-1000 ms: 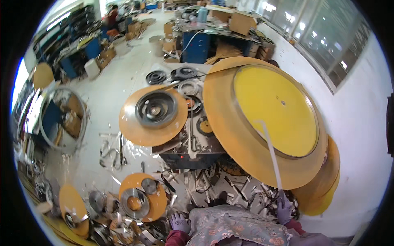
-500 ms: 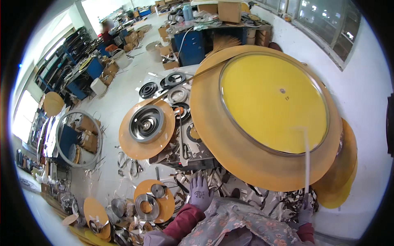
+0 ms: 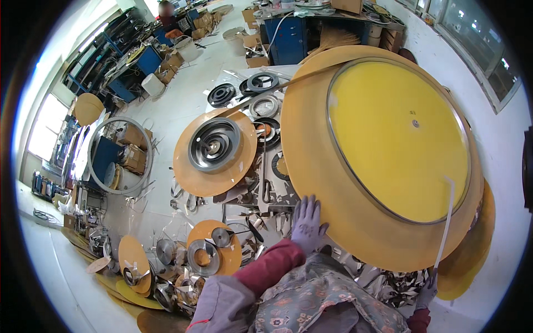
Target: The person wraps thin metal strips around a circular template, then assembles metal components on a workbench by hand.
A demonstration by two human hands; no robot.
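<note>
A wide tan disc (image 3: 308, 166) stands in front of me, with a yellow round face (image 3: 388, 150) rimmed by a metal ring. My left hand (image 3: 307, 225), in a grey-purple glove, is at the disc's lower left edge with its fingers stretched out; whether it presses on the disc I cannot tell. Low at the right, my gloved right hand (image 3: 427, 291) is closed round a thin bent metal rod (image 3: 444, 238). The rod's hooked tip lies over the lower right of the yellow face. A narrow strip (image 3: 266, 90) runs from the large disc to a smaller tan disc (image 3: 183, 161) with dark stepped rings (image 3: 214, 144).
Black and grey rings (image 3: 262, 82) lie on the bench behind. Metal scraps (image 3: 388, 283) heap beneath the large disc. More discs and metal rings (image 3: 204, 257) sit at lower left. A large hoop (image 3: 94, 166) stands at left. A person (image 3: 166, 16) is far back.
My left hand has moved up to the large disc's edge. The yellow face has turned, its mark now above the centre. The rod has tilted, and the whole view has shifted.
</note>
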